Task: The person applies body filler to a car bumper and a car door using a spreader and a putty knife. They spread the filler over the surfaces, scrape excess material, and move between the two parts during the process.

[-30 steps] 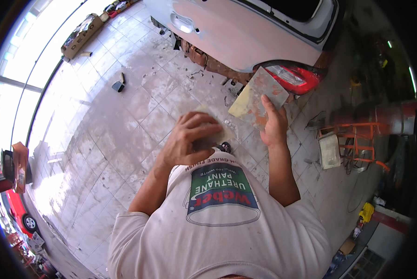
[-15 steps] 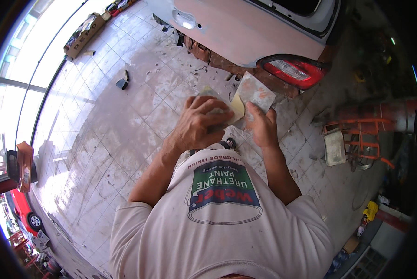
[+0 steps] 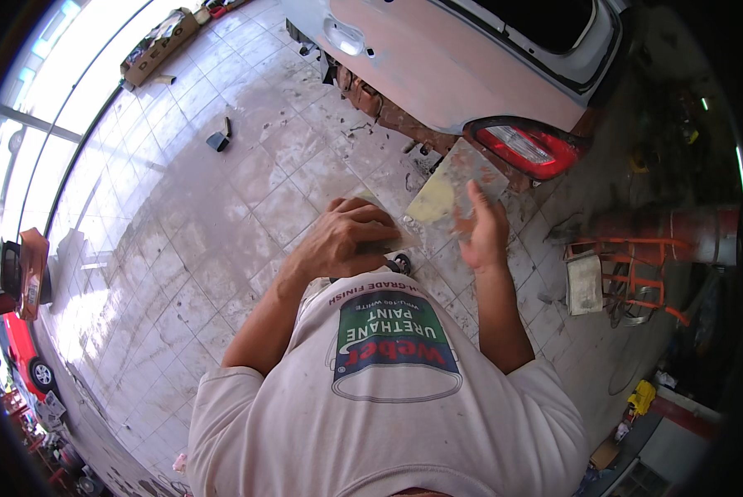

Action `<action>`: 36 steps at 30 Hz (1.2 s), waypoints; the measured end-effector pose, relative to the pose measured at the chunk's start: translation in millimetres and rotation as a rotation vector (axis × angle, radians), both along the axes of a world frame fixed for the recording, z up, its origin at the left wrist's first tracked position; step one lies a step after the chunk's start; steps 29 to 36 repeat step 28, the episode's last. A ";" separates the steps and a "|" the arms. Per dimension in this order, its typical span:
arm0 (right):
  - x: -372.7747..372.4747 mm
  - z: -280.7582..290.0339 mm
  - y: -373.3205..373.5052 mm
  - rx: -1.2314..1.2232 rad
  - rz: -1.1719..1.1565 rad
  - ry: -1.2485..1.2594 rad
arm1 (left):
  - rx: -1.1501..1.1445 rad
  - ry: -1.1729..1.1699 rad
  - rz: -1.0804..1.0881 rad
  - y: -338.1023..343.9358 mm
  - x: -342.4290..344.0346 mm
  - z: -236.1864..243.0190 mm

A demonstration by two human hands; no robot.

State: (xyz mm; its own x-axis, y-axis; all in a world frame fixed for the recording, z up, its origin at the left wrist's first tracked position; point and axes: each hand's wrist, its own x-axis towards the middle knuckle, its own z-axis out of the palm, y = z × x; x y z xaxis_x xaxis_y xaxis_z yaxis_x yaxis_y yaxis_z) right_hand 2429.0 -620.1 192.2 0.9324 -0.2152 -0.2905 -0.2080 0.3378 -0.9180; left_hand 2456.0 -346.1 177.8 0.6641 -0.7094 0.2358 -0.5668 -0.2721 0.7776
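Observation:
My right hand point(image 3: 484, 225) grips a flat grey mixing board point(image 3: 480, 170) by its near edge, with the thumb on top. Yellow putty point(image 3: 436, 200) is smeared over the board's left part, and orange-brown stains mark the rest. Just left of it, my left hand point(image 3: 351, 238) is closed around a thin, pale putty spreader point(image 3: 404, 240), mostly hidden under the fingers and blurred at its edge. A small gap separates the spreader from the board.
Ahead stands a car body point(image 3: 437, 62) with pinkish filler and a red tail light point(image 3: 530, 147). An orange metal frame point(image 3: 649, 277) is at the right. A dark blue object point(image 3: 217, 142) lies on the tiled floor point(image 3: 222, 207); a cardboard box point(image 3: 160, 48) sits far left.
My hands have moved apart, the left one toward me with the spreader. The board has turned, showing more of the yellow putty. The whole view has shifted slightly.

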 end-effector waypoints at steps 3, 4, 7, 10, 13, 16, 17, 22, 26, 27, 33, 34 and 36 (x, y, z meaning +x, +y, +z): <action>8.3 -0.9 8.6 0.131 -0.086 -0.103 | -0.235 0.058 0.006 6.0 2.5 19.0; 9.7 -3.4 15.0 0.094 -0.058 -0.162 | -0.336 0.070 0.000 -0.3 1.1 39.1; 5.9 -22.1 19.5 0.588 0.130 -0.003 | -0.472 0.069 0.018 -11.2 5.8 38.8; -3.9 -5.9 21.0 0.625 0.102 -0.010 | -0.276 0.019 0.209 0.4 12.8 2.3; -0.3 2.9 8.2 0.495 0.038 -0.137 | 0.085 -0.191 0.038 15.6 5.6 9.1; 13.7 17.0 3.6 0.017 0.036 -0.168 | -0.097 -0.149 0.048 13.5 9.0 45.7; 13.2 22.5 1.8 -0.130 0.039 -0.169 | -0.113 -0.162 0.082 13.5 16.3 59.0; -1.9 61.7 11.4 -0.333 0.280 -0.372 | -0.119 -0.311 0.246 18.8 43.9 74.5; 3.4 49.1 21.4 -0.444 0.296 -0.336 | -0.088 -0.223 0.015 -13.0 25.9 58.0; 6.0 42.3 15.6 -0.326 0.269 -0.229 | -0.045 -0.190 -0.034 -14.3 21.8 45.7; 8.5 41.1 8.9 -0.057 0.242 -0.129 | 0.008 -0.186 -0.061 -8.6 19.6 28.6; 8.5 41.1 8.9 -0.057 0.242 -0.129 | 0.008 -0.186 -0.061 -8.6 19.6 28.6; 8.5 41.1 8.9 -0.057 0.242 -0.129 | 0.008 -0.186 -0.061 -8.6 19.6 28.6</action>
